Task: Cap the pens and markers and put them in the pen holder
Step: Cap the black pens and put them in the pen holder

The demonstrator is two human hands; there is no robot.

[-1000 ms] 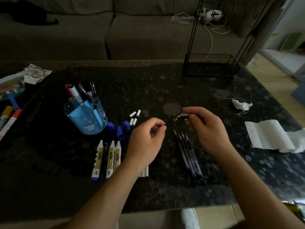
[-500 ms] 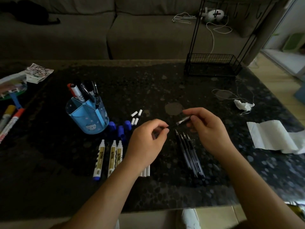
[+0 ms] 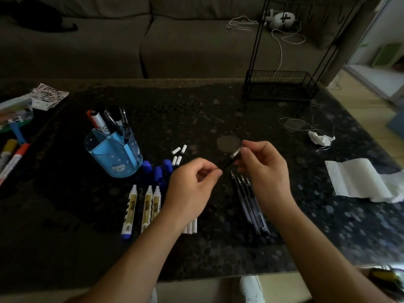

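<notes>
A thin black pen [image 3: 231, 158] is held over the dark table between both hands. My right hand [image 3: 264, 169] pinches its upper, silvery end; my left hand [image 3: 192, 186] pinches the lower end, whether on the pen itself or on a cap I cannot tell. Three uncapped black pens [image 3: 249, 204] lie side by side under my right wrist. Three white markers [image 3: 144, 206] lie uncapped left of my left hand, white pens [image 3: 192, 227] partly hidden under its wrist. Blue caps [image 3: 156, 169] and small white caps [image 3: 178, 155] lie nearby. The blue pen holder [image 3: 113, 154] holds several capped markers.
A black wire rack [image 3: 279, 86] stands at the back right. White tissue [image 3: 360, 182] and a crumpled wad with thread [image 3: 320, 138] lie right. More markers [image 3: 11, 158] and a packet [image 3: 47, 96] sit at the left edge. A sofa runs behind the table.
My two hands have come closer together, and my left fingertips now meet the lower end of the pen that the right hand holds. The pen has tilted steeper.
</notes>
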